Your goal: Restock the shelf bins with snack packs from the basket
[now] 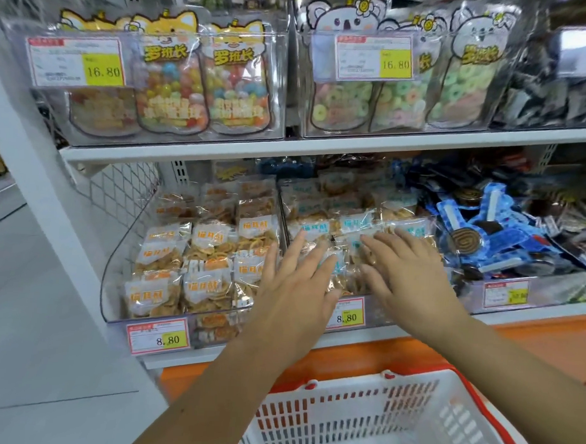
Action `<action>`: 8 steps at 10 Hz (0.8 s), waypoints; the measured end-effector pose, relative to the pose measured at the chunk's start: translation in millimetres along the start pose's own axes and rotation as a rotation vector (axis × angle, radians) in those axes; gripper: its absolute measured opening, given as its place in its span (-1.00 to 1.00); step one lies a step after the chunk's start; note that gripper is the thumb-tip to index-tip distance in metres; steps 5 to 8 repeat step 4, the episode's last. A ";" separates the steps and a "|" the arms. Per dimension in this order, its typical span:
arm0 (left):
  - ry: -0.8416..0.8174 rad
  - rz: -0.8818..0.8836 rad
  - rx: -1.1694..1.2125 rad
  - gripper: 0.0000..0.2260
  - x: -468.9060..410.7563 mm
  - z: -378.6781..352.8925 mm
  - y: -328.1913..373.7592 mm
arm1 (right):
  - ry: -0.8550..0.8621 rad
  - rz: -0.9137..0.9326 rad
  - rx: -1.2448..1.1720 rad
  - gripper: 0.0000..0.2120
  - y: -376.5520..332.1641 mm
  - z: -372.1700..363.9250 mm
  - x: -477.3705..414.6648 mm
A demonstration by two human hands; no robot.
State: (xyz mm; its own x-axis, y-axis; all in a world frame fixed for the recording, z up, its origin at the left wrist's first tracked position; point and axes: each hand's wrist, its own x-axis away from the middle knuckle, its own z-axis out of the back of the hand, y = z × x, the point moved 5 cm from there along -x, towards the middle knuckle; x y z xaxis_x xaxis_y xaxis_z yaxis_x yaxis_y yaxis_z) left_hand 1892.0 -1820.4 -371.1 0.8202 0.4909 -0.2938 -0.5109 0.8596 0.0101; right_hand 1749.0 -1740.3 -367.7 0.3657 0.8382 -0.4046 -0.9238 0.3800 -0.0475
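Observation:
Both my hands reach over the middle clear bin [375, 312] on the lower shelf, which is filled with blue-labelled snack packs [354, 224]. My left hand [296, 281] lies flat with straight fingers spread on the packs at the bin's front left. My right hand [406, 269] lies flat beside it, fingers spread on the packs at the front right. Neither hand holds a pack. The white and orange basket [361, 420] sits below my arms; the part of its inside that shows holds no packs.
A bin of orange-labelled snack packs [200, 258] stands to the left, and a bin of blue cookie packs [490, 235] to the right. The upper shelf [321, 144] carries bins of candy bags. A white post [28, 166] borders the shelf on the left.

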 end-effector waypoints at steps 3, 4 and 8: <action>-0.072 -0.007 0.023 -0.51 -0.5 -10.9 1.7 | -0.209 -0.187 0.061 -0.40 30.4 -16.3 17.5; -0.080 -0.007 0.092 -0.52 2.5 -3.5 -0.6 | -0.200 -0.175 -0.016 -0.46 27.9 -8.5 14.9; -0.080 -0.007 0.092 -0.52 2.5 -3.5 -0.6 | -0.200 -0.175 -0.016 -0.46 27.9 -8.5 14.9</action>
